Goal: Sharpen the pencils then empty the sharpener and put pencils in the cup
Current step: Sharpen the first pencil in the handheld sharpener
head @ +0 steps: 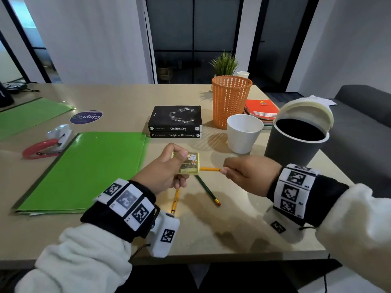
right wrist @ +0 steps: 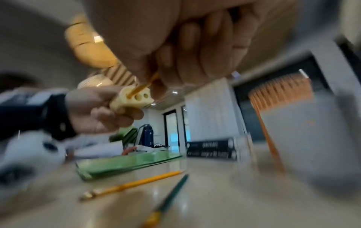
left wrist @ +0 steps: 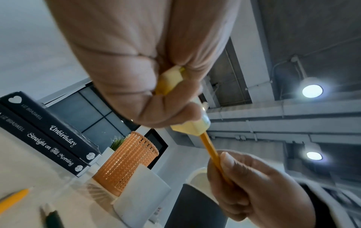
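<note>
My left hand (head: pixel 167 168) grips a yellow box sharpener (head: pixel 189 163) above the table, thumb on its top. My right hand (head: pixel 243 172) pinches an orange pencil (head: pixel 209 169) whose tip sits in one of the sharpener's holes (right wrist: pixel 129 95). The left wrist view shows the sharpener (left wrist: pixel 187 123) with the pencil (left wrist: pixel 213 151) coming out of it. On the table below lie a yellow pencil (head: pixel 175 199) and a dark green pencil (head: pixel 208 191). A white cup (head: pixel 243 134) stands behind the hands. The right wrist view is blurred.
A dark bin (head: pixel 296 142) with its lid swung open stands at the right edge. An orange mesh basket (head: pixel 230 100), two stacked black books (head: pixel 175 121), green folders (head: pixel 88 170), a red stapler (head: pixel 42 148) and notebooks (head: pixel 262 111) share the table.
</note>
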Tool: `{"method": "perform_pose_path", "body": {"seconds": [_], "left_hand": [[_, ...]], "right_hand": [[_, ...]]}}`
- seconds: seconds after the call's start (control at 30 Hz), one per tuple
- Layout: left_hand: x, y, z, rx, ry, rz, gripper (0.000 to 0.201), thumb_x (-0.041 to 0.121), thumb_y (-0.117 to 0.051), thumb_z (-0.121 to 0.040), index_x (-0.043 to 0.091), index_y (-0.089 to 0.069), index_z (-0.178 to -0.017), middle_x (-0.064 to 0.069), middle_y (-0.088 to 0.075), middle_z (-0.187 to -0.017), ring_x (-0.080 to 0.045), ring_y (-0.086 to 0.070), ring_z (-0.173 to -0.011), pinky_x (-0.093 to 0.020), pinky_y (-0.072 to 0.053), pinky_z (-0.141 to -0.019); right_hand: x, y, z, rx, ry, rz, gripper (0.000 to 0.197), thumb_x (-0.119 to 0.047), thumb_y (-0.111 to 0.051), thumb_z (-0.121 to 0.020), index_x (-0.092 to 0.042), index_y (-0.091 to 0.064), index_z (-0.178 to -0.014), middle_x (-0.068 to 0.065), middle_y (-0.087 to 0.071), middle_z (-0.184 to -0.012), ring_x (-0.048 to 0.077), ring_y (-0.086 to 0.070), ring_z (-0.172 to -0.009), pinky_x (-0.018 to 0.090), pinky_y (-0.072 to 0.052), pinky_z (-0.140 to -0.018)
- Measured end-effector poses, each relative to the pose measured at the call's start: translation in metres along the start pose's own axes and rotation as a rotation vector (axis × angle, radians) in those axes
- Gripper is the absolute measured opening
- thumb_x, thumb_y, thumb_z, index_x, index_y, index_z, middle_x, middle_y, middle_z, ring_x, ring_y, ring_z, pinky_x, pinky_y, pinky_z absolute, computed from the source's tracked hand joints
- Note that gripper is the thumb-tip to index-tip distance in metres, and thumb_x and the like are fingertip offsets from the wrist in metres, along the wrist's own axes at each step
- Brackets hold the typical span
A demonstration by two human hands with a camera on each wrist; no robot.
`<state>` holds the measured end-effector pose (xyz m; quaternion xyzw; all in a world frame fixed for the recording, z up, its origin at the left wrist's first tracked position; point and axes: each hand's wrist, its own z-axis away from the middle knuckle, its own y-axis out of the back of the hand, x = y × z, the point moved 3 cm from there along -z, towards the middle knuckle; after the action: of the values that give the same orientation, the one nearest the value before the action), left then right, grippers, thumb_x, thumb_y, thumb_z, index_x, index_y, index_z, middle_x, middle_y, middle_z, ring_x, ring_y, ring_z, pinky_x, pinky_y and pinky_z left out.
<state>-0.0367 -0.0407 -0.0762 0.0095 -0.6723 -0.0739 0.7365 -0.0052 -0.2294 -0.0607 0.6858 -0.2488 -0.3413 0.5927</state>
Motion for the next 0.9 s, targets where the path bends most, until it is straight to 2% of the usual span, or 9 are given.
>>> {"method": "perform_pose_path", "body": {"seconds": [0.07, 0.2, 0.33, 0.43, 0.53, 0.63, 0.73, 0.8, 0.9], "left_hand": [[0.002, 0.006, -0.001, 0.051, 0.023, 0.083, 0.017, 0.026, -0.036, -0.098, 0.011, -0.041, -0.100, -0.012, -0.051, -0.068, -0.014, -0.049, -0.047, -0.021, -0.038, -0.046], [0.000, 0.016, 0.000, 0.108, 0.062, 0.202, 0.018, 0.029, -0.039, -0.097, 0.013, -0.045, -0.091, -0.005, -0.056, -0.057, -0.013, -0.047, -0.048, -0.023, -0.036, -0.051], [-0.004, 0.014, 0.002, 0.086, 0.091, 0.178, 0.018, 0.031, -0.037, -0.097, 0.017, -0.042, -0.088, -0.004, -0.052, -0.058, -0.013, -0.045, -0.049, -0.023, -0.035, -0.052], [-0.003, 0.014, 0.002, 0.085, 0.032, 0.065, 0.013, 0.029, -0.037, -0.097, 0.019, -0.041, -0.089, -0.008, -0.051, -0.065, -0.016, -0.046, -0.051, -0.026, -0.035, -0.052], [-0.003, 0.014, 0.001, 0.055, -0.025, -0.123, 0.011, 0.036, -0.040, -0.095, 0.026, -0.041, -0.090, -0.009, -0.053, -0.063, -0.023, -0.046, -0.056, -0.025, -0.036, -0.049], [-0.002, 0.014, 0.000, 0.036, -0.040, -0.178, 0.009, 0.035, -0.040, -0.095, 0.028, -0.042, -0.090, -0.010, -0.055, -0.064, -0.024, -0.047, -0.060, -0.026, -0.037, -0.050], [0.000, 0.014, 0.001, 0.049, 0.017, -0.040, 0.013, 0.029, -0.038, -0.097, 0.019, -0.042, -0.089, -0.010, -0.053, -0.063, -0.018, -0.048, -0.049, -0.021, -0.038, -0.043], [0.001, 0.014, 0.003, 0.053, 0.062, 0.077, 0.016, 0.027, -0.040, -0.096, 0.014, -0.043, -0.089, -0.010, -0.054, -0.062, -0.015, -0.049, -0.047, -0.021, -0.039, -0.045], [0.001, 0.014, 0.005, 0.073, 0.093, 0.149, 0.017, 0.028, -0.040, -0.096, 0.012, -0.045, -0.090, -0.007, -0.056, -0.058, -0.015, -0.048, -0.050, -0.024, -0.039, -0.051]], "right_hand": [[-0.004, 0.007, 0.000, 0.203, 0.089, 0.237, 0.022, -0.035, -0.040, -0.093, -0.017, -0.053, -0.091, -0.005, -0.052, -0.071, 0.024, -0.055, -0.064, 0.027, -0.036, -0.051], [-0.007, 0.004, 0.003, 0.427, 0.239, 0.428, 0.021, -0.016, -0.077, -0.065, -0.011, -0.064, -0.081, 0.004, -0.060, -0.062, 0.026, -0.058, -0.047, 0.028, -0.044, -0.038], [-0.012, 0.004, 0.006, 0.449, 0.193, 0.349, 0.014, -0.026, -0.064, -0.078, -0.014, -0.060, -0.072, -0.003, -0.057, -0.051, 0.023, -0.051, -0.035, 0.022, -0.034, -0.033], [-0.014, 0.003, 0.005, 0.327, 0.078, 0.250, 0.032, -0.038, -0.034, -0.092, -0.018, -0.055, -0.077, -0.007, -0.048, -0.051, 0.024, -0.046, -0.044, 0.024, -0.032, -0.041], [-0.004, -0.006, 0.002, -0.027, -0.015, -0.047, 0.028, -0.035, -0.035, -0.097, -0.022, -0.047, -0.076, -0.007, -0.042, -0.060, 0.015, -0.042, -0.061, 0.027, -0.031, -0.054], [-0.001, -0.005, 0.002, -0.093, -0.052, -0.181, 0.029, -0.034, -0.035, -0.097, -0.026, -0.044, -0.070, -0.008, -0.045, -0.063, 0.005, -0.043, -0.061, 0.021, -0.033, -0.055], [-0.007, 0.001, 0.003, 0.029, 0.009, 0.118, 0.024, -0.039, -0.028, -0.097, -0.024, -0.045, -0.089, -0.009, -0.047, -0.068, 0.017, -0.049, -0.067, 0.026, -0.035, -0.057], [-0.016, 0.005, 0.002, 0.170, 0.081, 0.271, 0.020, -0.033, -0.036, -0.096, -0.021, -0.050, -0.103, -0.007, -0.056, -0.081, 0.020, -0.055, -0.072, 0.027, -0.041, -0.058], [-0.020, 0.004, 0.004, 0.365, 0.216, 0.368, 0.015, -0.017, -0.064, -0.075, -0.012, -0.063, -0.089, 0.002, -0.062, -0.069, 0.025, -0.060, -0.055, 0.029, -0.046, -0.044]]}}
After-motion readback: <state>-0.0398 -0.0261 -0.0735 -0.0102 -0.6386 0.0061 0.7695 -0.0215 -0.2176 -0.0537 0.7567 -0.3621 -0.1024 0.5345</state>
